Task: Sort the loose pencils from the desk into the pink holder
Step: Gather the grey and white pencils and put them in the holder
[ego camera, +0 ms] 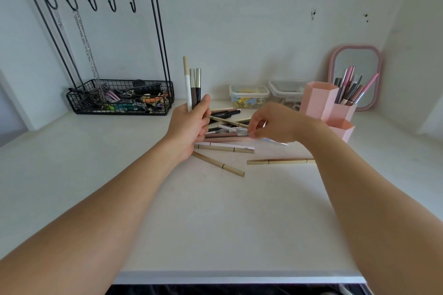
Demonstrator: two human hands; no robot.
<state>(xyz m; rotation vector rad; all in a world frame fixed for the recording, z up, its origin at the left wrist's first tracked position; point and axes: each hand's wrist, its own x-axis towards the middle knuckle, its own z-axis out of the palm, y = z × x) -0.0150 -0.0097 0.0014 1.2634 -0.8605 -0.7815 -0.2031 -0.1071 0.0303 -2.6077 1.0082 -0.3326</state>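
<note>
In the head view, a black wire rack with a row of hooks and a basket base (119, 98) stood well to the left of the left hand (189, 127), two chains hanging from its hooks and small clutter filling the basket. Beyond the right hand (271, 124), against the wall, sat two clear lidded plastic boxes (249, 96), and further right a pink-framed mirror (354, 76) leaned behind the pink hexagonal holder (318, 100).

The left hand was curled round three upright pencils (193, 86): one white with a beige cap, two dark with silver caps, their tops rising above the thumb. The right hand reached down with its fingertips pinching at the heap of loose pencils (225, 132) lying between the two hands on the white desk (215, 223); which pencil it held could not be told, as the fingers were blurred.

The heap mixed black, pink, white and gold square-sided sticks, crossing one another. Two gold ones (218, 163) lay nearer than the left hand's heel, and another gold one (280, 161) lay just beneath the right wrist. The pink holder stood just right of the right hand, its tallest rear cell already bristling with pink and grey pencils (352, 88), its lower front cell partly hidden by the wrist.
</note>
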